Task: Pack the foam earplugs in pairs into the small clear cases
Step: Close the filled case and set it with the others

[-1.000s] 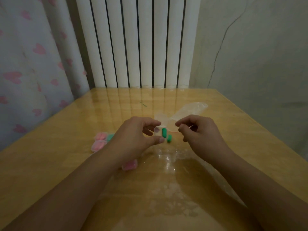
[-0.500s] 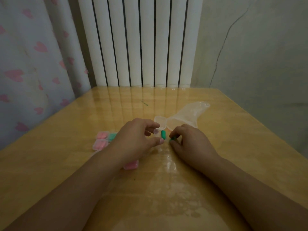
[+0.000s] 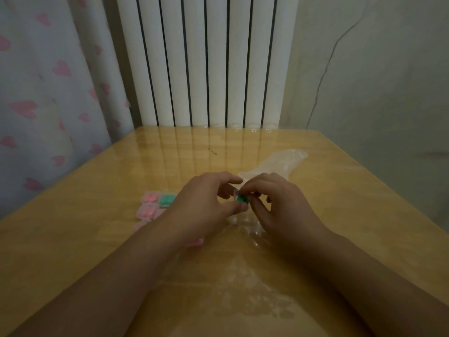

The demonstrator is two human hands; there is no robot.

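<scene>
Pinching green foam earplugs (image 3: 242, 198) between our left hand (image 3: 206, 200) and right hand (image 3: 279, 203), we hover above the glossy wooden worktop (image 3: 340, 203).

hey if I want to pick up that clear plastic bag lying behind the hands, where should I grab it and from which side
Probably the wide far end of the clear plastic bag, pinched from above on the right. It lies flat and limp on the table; its narrow near end runs behind the right hand, so that end is blocked.

Filled cases (image 3: 155, 205) left of hands (image 3: 243, 203)
</scene>
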